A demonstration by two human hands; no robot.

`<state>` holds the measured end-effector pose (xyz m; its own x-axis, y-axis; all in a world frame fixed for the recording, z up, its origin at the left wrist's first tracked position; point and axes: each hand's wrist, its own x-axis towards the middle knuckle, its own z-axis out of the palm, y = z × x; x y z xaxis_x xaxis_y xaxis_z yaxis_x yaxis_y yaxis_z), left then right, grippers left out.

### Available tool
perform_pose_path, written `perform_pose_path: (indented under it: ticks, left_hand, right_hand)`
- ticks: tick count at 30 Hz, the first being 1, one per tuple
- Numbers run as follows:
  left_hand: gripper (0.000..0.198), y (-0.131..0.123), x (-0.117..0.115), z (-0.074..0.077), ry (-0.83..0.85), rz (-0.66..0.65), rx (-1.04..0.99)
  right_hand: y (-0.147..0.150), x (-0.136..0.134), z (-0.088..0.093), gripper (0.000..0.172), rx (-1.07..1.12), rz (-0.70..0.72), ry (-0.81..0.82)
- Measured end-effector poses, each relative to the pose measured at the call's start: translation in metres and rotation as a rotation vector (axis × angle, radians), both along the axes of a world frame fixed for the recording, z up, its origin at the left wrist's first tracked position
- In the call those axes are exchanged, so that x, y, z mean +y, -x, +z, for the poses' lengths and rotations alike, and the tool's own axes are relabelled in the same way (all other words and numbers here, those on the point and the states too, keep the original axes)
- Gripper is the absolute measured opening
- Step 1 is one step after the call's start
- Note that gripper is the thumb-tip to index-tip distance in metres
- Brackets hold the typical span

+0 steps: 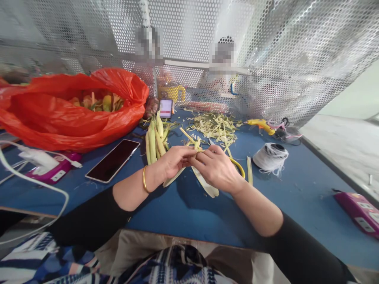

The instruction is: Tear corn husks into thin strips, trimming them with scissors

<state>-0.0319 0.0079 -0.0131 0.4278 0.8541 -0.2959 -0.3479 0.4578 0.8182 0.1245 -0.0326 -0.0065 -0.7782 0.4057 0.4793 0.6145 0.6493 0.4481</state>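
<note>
My left hand [174, 159] and my right hand [217, 167] meet over the middle of the table, fingertips pinched together. Between them they hold pale green husk-like leaf strips [205, 182], whose wide ends hang below the fingers. A narrow folded strip sticks up above the fingertips. Beside my right wrist a yellow curved loop [241, 167] shows; the rest of it is hidden under the hand. Just beyond my left hand lies a bundle of long pale green leaves [152, 142]. Cut leaf scraps [217, 126] are heaped past my right hand.
On the left are a red plastic bag [74, 130], a phone [114, 161] and a purple power strip [55, 173] with white cables. A white thread spool [271, 156], a yellow glue gun [262, 125] and another purple power strip [359, 211] lie right. A perforated metal screen [189, 35] stands behind.
</note>
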Motion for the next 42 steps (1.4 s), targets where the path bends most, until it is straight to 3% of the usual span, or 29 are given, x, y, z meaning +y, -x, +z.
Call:
perform_pose_path:
  ticks: [5,16,24,26,29,32,35,39,42]
  left_hand:
    - [0.025,-0.001,0.000,-0.003,-0.066,-0.022,0.011]
    - [0.009,-0.003,-0.002,-0.007,-0.082,0.096,0.000]
    - [0.007,-0.004,-0.005,0.000,-0.018,0.094,0.011]
    - [0.005,-0.002,-0.003,0.002,-0.014,0.078,0.029]
    - [0.006,-0.001,-0.002,0.005,-0.001,0.084,0.068]
    - [0.005,-0.001,-0.002,0.006,-0.022,0.075,0.092]
    - [0.009,-0.001,-0.004,0.002,-0.105,0.025,0.154]
    - [0.023,-0.002,-0.006,-0.003,-0.229,0.003,0.281]
    - [0.023,-0.002,-0.005,-0.003,-0.266,0.028,0.287]
  right_hand:
    - [0.000,0.003,-0.008,0.033,0.062,0.003,0.001]
    - [0.011,-0.009,-0.004,0.033,0.224,0.245,0.103]
    - [0.012,-0.010,-0.003,0.030,0.254,0.298,0.147]
    - [0.007,-0.008,-0.001,0.021,0.364,0.204,0.130]
    - [-0.003,-0.002,0.000,0.019,0.570,-0.136,0.117]
    - [-0.007,0.004,-0.005,0.022,0.568,-0.334,0.306]
    - [-0.005,0.007,-0.011,0.029,0.530,-0.345,0.491]
    - [0.000,0.005,-0.013,0.030,0.551,-0.319,0.541]
    - [0.001,0.001,-0.007,0.030,0.562,-0.273,0.570]
